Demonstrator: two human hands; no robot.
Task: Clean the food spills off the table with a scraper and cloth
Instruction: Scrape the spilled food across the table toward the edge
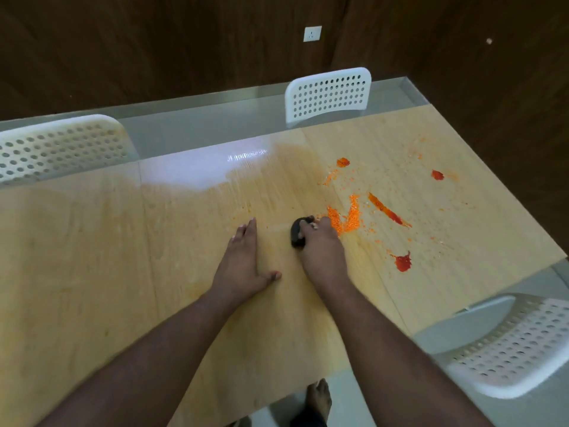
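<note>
Gripping the scraper (298,232), the right hand (320,251) is set beside the crumbs (345,218) while the left hand (243,266) lies flat on the desk (92,272); sauce (403,262) risks being smeared if dragged.

Dark brown wood-grain panelling (154,41) covered the wall far beyond the hands, with a white socket plate (312,33) set into it. The floor (215,118) was pale grey and glossy. Three white perforated plastic chairs stood round the light wood desk (92,272): one chair back (328,94) straight ahead past the right hand, another (61,146) off beyond the left hand, and a third (508,343) near the right forearm. A bright glare (234,161) from overhead light lay on the desk ahead of the left hand.
</note>
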